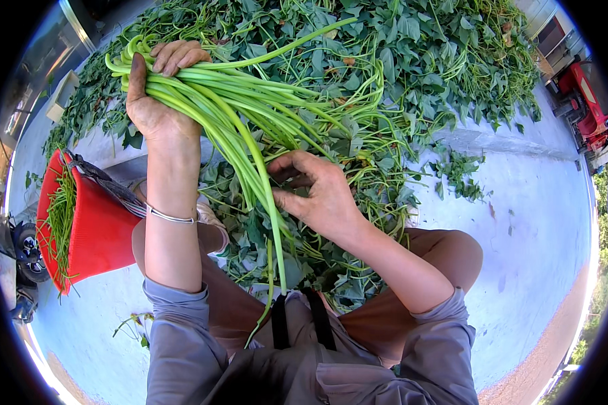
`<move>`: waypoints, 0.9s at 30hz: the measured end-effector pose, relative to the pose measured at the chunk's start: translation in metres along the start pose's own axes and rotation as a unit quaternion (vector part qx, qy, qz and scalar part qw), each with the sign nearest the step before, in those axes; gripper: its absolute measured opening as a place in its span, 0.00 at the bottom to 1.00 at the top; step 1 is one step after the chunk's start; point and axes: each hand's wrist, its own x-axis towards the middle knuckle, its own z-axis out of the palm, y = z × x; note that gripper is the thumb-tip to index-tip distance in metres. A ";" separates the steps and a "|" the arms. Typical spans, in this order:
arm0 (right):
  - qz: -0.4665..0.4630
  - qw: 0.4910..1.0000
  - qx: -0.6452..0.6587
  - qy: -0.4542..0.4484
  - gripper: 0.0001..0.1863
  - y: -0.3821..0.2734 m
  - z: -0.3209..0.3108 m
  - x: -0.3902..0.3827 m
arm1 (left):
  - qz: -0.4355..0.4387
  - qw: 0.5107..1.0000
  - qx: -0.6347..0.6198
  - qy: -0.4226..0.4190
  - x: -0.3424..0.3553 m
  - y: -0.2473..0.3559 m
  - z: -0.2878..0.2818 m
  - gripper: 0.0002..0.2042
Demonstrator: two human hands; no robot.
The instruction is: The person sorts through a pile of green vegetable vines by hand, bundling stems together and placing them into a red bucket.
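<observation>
A thick bunch of long, light green leaf stems (230, 101) is clasped in my left hand (162, 118), up at the left. Their curled ends stick out past the fingers, while the long ends fan out to the right and hang down toward my lap. My right hand (327, 192) is beside the hanging stems, with thumb and fingers curved but apart. Its fingertips are close to the outer stems; whether they touch cannot be made out. Below and behind both hands spreads a heap of leafy green vines (412, 47), part of it between my knees.
At my left stands a red bag (108, 219) with thin green stems (62, 219) inside, its dark strap near my left forearm. A wheel (30, 253) shows past it. Loose leaves (459, 172) lie on the pale concrete floor (527, 236). A red machine (591, 108) is at the far right.
</observation>
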 end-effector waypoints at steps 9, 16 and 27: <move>0.051 0.998 -0.014 -0.016 0.08 0.000 -0.018 0.006 | 0.011 0.997 0.045 0.054 -0.001 0.000 -0.011 0.08; -0.105 0.975 -0.184 0.065 0.10 -0.005 -0.029 0.009 | 0.008 0.996 0.047 0.075 -0.006 0.002 -0.011 0.07; 0.151 0.962 0.200 0.105 0.08 0.002 -0.018 0.004 | 0.009 0.993 0.078 0.092 -0.013 -0.014 -0.016 0.07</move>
